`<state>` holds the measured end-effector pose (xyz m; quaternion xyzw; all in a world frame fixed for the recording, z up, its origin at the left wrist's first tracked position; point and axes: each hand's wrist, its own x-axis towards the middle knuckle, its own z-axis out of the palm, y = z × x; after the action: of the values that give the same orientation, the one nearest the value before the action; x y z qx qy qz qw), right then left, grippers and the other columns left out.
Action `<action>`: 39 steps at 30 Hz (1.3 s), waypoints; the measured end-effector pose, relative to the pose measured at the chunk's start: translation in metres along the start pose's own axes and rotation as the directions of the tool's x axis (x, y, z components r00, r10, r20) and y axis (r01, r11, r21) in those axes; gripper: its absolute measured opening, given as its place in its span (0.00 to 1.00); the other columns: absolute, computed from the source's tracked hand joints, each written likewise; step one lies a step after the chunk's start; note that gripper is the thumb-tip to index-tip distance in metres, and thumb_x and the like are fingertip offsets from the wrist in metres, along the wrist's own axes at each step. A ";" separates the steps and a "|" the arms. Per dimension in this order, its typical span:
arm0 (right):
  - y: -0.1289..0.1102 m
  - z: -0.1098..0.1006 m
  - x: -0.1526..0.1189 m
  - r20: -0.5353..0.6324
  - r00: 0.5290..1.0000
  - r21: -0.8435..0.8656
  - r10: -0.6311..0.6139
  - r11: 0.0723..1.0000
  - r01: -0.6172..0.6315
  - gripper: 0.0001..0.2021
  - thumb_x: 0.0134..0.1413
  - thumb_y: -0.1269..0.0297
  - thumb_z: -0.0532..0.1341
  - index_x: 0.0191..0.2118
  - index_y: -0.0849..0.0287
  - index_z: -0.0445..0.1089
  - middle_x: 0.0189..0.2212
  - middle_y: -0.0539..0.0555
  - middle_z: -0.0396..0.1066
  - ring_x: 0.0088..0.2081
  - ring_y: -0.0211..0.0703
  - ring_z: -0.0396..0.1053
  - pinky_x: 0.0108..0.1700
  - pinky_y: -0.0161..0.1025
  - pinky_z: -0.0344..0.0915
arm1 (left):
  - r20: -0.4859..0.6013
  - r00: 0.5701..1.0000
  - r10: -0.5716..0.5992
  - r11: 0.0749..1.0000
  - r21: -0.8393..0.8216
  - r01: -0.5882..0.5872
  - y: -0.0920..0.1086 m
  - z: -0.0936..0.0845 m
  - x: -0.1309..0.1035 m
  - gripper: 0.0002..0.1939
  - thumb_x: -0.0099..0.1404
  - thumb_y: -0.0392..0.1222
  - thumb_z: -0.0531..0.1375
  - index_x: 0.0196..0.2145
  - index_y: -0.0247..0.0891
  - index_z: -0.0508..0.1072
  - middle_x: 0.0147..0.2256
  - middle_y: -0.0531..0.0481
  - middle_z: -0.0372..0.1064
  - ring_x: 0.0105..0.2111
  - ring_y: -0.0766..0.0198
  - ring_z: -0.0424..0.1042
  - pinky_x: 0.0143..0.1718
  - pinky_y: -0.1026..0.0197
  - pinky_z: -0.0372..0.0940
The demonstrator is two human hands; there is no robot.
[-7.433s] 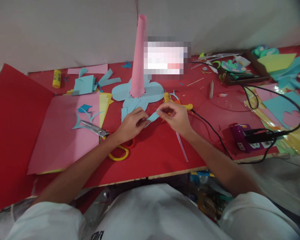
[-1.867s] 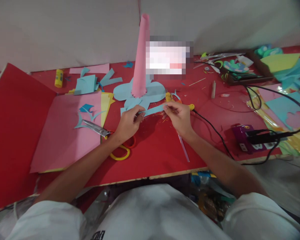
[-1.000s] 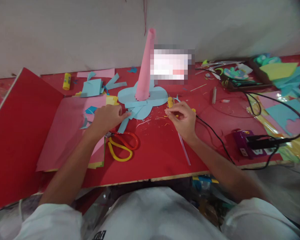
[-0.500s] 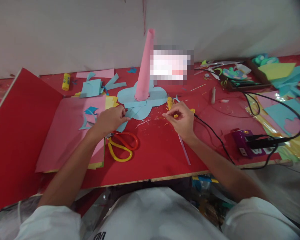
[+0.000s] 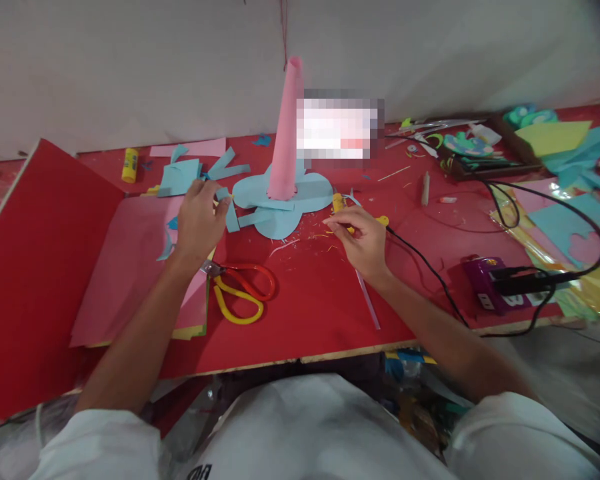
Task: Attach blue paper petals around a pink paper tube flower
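A tall pink paper cone stands upright on a light blue petal-shaped paper base. To the left of the base, my left hand is closed around a light blue paper strip. My right hand is pinched beside the yellow glue gun; whatever its fingertips hold is too small to name. Scissors with red and yellow handles lie below my left hand. A clear glue stick extends toward the table's front edge.
Pink sheets lie at left by an open red folder. A yellow glue tube stands behind them. On the right are a purple box with black cables and a tray of scraps.
My left hand has moved left and up, away from the blue base, and a light blue strip now shows at its fingers. My right hand has hardly moved.
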<state>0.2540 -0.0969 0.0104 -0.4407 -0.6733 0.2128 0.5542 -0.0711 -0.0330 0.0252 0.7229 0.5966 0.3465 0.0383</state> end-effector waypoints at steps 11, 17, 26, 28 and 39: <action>0.001 0.004 -0.001 -0.060 0.998 0.025 0.003 1.000 -0.001 0.14 0.59 0.51 0.72 0.29 0.52 0.75 0.28 0.49 0.73 0.32 0.42 0.70 0.38 0.44 0.72 | -0.114 0.982 -0.148 0.617 -0.787 0.002 0.044 0.011 -0.009 0.16 0.68 0.54 0.69 0.37 0.42 0.70 0.25 0.56 0.64 0.22 0.70 0.62 0.23 0.66 0.58; -0.001 0.003 -0.001 0.020 0.999 0.043 0.036 0.998 -0.037 0.20 0.64 0.45 0.66 0.27 0.53 0.69 0.25 0.48 0.70 0.30 0.42 0.67 0.36 0.45 0.68 | 0.162 0.978 -0.131 0.380 -0.903 0.200 0.079 0.024 -0.033 0.20 0.63 0.56 0.73 0.37 0.41 0.71 0.31 0.54 0.71 0.23 0.73 0.66 0.19 0.70 0.60; -0.012 -0.001 -0.002 0.097 0.992 -0.065 0.083 0.995 -0.077 0.30 0.69 0.38 0.55 0.22 0.54 0.60 0.20 0.49 0.63 0.26 0.40 0.63 0.36 0.43 0.64 | 0.321 0.938 0.128 0.502 -0.837 0.218 0.097 0.038 -0.059 0.18 0.71 0.56 0.66 0.40 0.38 0.72 0.33 0.49 0.74 0.26 0.69 0.75 0.26 0.67 0.69; -0.010 -0.001 -0.002 0.091 0.993 -0.097 0.081 0.993 -0.072 0.31 0.69 0.36 0.54 0.20 0.54 0.57 0.19 0.48 0.60 0.25 0.39 0.61 0.34 0.42 0.62 | 0.327 0.936 0.129 0.498 -0.837 0.224 0.096 0.039 -0.060 0.18 0.72 0.57 0.64 0.42 0.40 0.69 0.31 0.52 0.73 0.23 0.70 0.72 0.23 0.67 0.66; 0.018 -0.030 0.011 0.252 0.966 -0.558 0.055 0.824 0.098 0.15 0.69 0.69 0.52 0.53 0.54 0.73 0.46 0.59 0.76 0.50 0.56 0.70 0.54 0.53 0.66 | 0.201 0.979 -0.033 0.599 -0.780 0.180 0.092 0.038 -0.061 0.10 0.76 0.51 0.58 0.42 0.43 0.70 0.28 0.56 0.60 0.20 0.72 0.56 0.19 0.67 0.56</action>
<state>0.2883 -0.0840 0.0116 -0.5461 -0.7769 0.0526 0.3090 0.0239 -0.0996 0.0123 0.6195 0.4174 0.5109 0.4253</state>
